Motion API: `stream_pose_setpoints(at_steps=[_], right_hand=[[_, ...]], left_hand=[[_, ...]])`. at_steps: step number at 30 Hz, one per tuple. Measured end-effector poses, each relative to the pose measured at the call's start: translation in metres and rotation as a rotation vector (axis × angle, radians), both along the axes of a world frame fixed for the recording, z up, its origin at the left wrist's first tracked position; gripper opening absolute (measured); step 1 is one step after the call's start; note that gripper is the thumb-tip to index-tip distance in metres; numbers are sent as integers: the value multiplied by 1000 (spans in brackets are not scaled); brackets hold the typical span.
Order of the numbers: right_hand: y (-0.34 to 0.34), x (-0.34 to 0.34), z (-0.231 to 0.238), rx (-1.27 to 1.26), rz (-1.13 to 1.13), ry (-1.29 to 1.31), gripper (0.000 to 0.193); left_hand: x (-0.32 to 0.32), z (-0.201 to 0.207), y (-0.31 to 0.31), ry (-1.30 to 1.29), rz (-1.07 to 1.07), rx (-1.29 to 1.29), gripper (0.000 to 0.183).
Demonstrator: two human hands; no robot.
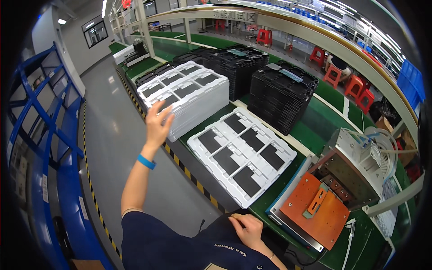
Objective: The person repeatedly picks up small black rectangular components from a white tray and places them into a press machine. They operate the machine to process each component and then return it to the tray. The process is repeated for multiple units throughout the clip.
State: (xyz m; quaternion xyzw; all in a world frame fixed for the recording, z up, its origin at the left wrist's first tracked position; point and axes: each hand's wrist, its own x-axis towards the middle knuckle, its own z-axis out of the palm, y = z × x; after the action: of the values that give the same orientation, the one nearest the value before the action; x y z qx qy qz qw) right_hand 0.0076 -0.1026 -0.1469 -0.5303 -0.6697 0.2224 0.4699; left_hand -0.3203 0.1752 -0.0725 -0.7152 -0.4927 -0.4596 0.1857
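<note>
The white tray stack (203, 107) lay just right of the nearer left hand (157, 128), its grip spread wide. Whether the curled right hand (247, 228) held anything was unclear.

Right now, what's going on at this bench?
A person's left hand, fingers spread, is at the near edge of a stack of white trays; contact is unclear. Their right hand is curled near their waist; whether it holds anything is unclear. A separate white tray lies beside the stack.
</note>
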Motion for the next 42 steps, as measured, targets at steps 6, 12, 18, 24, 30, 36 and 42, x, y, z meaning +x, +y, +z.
stream_pose_setpoints(at_steps=[6,12,18,24,30,36,42], right_hand=[[9,0,-4,238,-182,-546,25],[14,5,-5,269,-208,-547,25],[14,1,-3,235,-271,-540,23],[-11,14,33,183,10,-546,24],[-23,79,140,271,-48,-558,14],[131,94,127,-143,-78,-905,23],[223,91,79,-678,-210,-1250,66]], left_hand=[[7,-20,12,-33,2,105,24],[12,-26,16,3,77,111,25],[12,-24,10,12,46,187,25],[15,-30,16,-13,42,93,26],[78,1,-23,220,36,179,35],[176,-11,32,293,-622,-181,18],[214,-55,96,364,-582,-219,16]])
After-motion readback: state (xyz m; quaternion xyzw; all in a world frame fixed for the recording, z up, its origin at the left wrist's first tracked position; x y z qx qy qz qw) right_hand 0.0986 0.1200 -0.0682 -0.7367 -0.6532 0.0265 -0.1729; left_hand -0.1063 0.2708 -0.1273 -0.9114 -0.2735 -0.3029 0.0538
